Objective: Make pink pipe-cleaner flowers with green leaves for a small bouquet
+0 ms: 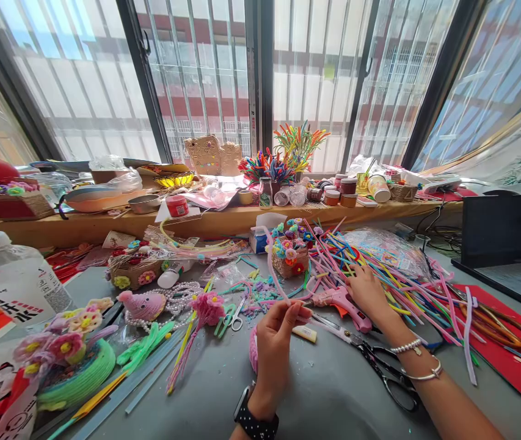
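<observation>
My left hand, wearing a dark dotted watch band, is closed in a pinch on a pale pink pipe cleaner that rises above the fingers. Partly hidden behind that hand is a pink ribbed piece. My right hand reaches over the heap of coloured pipe cleaners, fingers stretched onto the strands; a firm grip does not show. Just left of it lies a pink glue gun. Large black-handled scissors rest below my right forearm's side, near a small cream block.
Flower-covered baskets, a pink plush bird, small scissors and clear glue sticks crowd the table. A large bottle stands left. At right are a laptop and red sheet. Jars line the wooden ledge.
</observation>
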The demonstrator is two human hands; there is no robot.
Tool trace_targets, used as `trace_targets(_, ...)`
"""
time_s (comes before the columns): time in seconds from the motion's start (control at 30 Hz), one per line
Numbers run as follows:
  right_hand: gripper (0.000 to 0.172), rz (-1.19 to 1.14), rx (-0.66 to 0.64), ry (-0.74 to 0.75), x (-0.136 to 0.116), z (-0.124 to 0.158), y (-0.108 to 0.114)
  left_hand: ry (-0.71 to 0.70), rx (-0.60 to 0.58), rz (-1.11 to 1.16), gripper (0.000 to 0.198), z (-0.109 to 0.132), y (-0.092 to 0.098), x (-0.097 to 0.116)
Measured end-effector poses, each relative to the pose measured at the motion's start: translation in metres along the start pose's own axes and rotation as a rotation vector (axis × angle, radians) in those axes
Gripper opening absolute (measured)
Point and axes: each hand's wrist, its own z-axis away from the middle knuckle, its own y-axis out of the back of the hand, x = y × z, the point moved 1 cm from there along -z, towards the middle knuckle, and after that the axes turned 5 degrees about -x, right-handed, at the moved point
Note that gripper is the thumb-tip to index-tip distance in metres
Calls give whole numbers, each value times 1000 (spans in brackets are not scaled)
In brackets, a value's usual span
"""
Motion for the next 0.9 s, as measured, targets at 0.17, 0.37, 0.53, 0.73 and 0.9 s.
trace_targets(0.17,22,-92,67,-49,6,-9,-9,-29,6,-76,17,1,1,-1)
trace_targets(0.37,25,-306,340,-174,20,-12,9,-42,65,-150,22,1,3,2)
trace_targets(0.53,37,-365,479,-317,13,7,52,-28,128,-92,34,1,3,-1)
trace_targets(0.73,36,-530,502,-267,-5,29,83,-18,80,-21,33,-1,3,-3)
trace_targets(0.9,29,-675,498,-220,-33,66,94,64,-23,60,26,0,-2,0)
